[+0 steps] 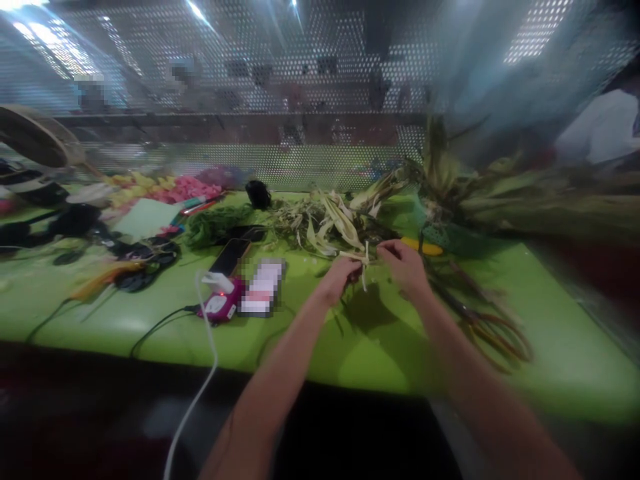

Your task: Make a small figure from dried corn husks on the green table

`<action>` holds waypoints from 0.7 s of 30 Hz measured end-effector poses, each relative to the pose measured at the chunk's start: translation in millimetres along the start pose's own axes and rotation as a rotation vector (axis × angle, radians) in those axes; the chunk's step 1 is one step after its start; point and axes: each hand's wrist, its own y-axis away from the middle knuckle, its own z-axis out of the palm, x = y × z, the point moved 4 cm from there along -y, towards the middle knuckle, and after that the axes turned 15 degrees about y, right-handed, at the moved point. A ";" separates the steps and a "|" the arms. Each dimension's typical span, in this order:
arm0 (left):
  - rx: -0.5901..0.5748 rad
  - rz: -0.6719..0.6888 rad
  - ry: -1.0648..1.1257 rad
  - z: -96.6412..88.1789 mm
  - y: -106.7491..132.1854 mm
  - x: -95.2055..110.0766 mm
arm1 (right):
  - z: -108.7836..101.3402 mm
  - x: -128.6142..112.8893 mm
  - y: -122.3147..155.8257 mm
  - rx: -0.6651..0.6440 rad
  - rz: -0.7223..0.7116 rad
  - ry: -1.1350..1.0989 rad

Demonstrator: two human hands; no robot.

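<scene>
My left hand (344,277) is closed on a small piece of pale, folded plant strips (367,260), held above the green table. The strips cross one another and stick out past the fingertips. Just right of them, my right hand (401,261) has its fingers pinched together; anything between them is too small to make out. Behind both hands lies a loose heap of dried, pale green husk-like leaves (340,217). A yellow-handled tool (423,247) lies beyond my right wrist.
Large scissors (495,330) lie right of my right forearm. A phone (263,287), a purple power adapter (220,303) with a white cable, and a glue gun (107,279) lie left. Pink and yellow flowers (165,190) stand near the mesh partition (300,163). A person (600,127) is far right.
</scene>
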 end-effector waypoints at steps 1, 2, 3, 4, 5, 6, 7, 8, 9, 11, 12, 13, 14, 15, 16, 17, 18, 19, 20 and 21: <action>-0.021 0.004 0.012 -0.1 -0.6 0.2 | 0.7 -1.2 0.9 -0.031 -0.019 0.024; -0.050 0.007 0.028 0.8 -0.9 0.8 | 2.2 -2.5 1.8 -0.070 -0.045 0.046; -0.076 0.007 0.041 2.0 -1.0 1.7 | 4.1 -3.7 2.6 -0.107 -0.074 0.063; -0.080 -0.001 0.046 2.8 -0.8 2.5 | 5.8 -4.4 3.0 -0.132 -0.100 0.074; -0.084 -0.014 0.046 4.0 -0.4 3.2 | 7.1 -4.4 3.1 -0.140 -0.119 0.079; -0.091 -0.029 0.045 5.4 0.2 3.8 | 7.7 -3.7 2.7 -0.132 -0.129 0.080; -0.100 -0.044 0.043 7.0 0.8 4.4 | 8.1 -2.4 2.1 -0.117 -0.129 0.078; -0.110 -0.055 0.042 8.4 1.5 4.8 | 8.3 -0.8 1.4 -0.104 -0.126 0.076; -0.116 -0.062 0.047 9.5 2.0 5.1 | 8.3 0.6 0.8 -0.091 -0.124 0.078; -0.112 -0.067 0.068 10.0 2.1 5.1 | 7.0 1.1 0.2 -0.063 -0.147 0.109; -0.100 -0.065 0.080 9.2 1.6 4.9 | 5.6 -0.3 0.4 -0.041 -0.175 0.131; -0.082 -0.061 0.091 7.9 0.8 4.6 | 3.9 -2.9 1.0 -0.018 -0.211 0.153; -0.063 -0.055 0.102 6.3 -0.3 4.3 | 2.1 -6.4 2.1 0.010 -0.251 0.172; -0.046 -0.049 0.114 4.7 -1.5 3.9 | 0.4 -10.5 3.6 0.037 -0.293 0.188; -0.033 -0.044 0.127 3.3 -2.6 3.6 | -0.7 -15.0 5.4 0.058 -0.337 0.206; -0.022 -0.042 0.140 2.3 -3.5 3.1 | -0.6 -19.5 7.6 0.066 -0.384 0.232; -0.015 -0.043 0.154 1.7 -4.1 2.6 | 0.4 -23.6 10.0 0.065 -0.432 0.265; -0.010 -0.046 0.163 1.5 -4.4 1.8 | 2.8 -26.9 12.5 0.046 -0.484 0.309; 0.005 -0.045 0.175 1.2 -4.5 1.0 | 6.2 -29.0 15.1 0.015 -0.538 0.360; 0.016 -0.039 0.192 1.1 -4.6 0.0 | 8.8 -29.7 17.2 0.010 -0.577 0.400</action>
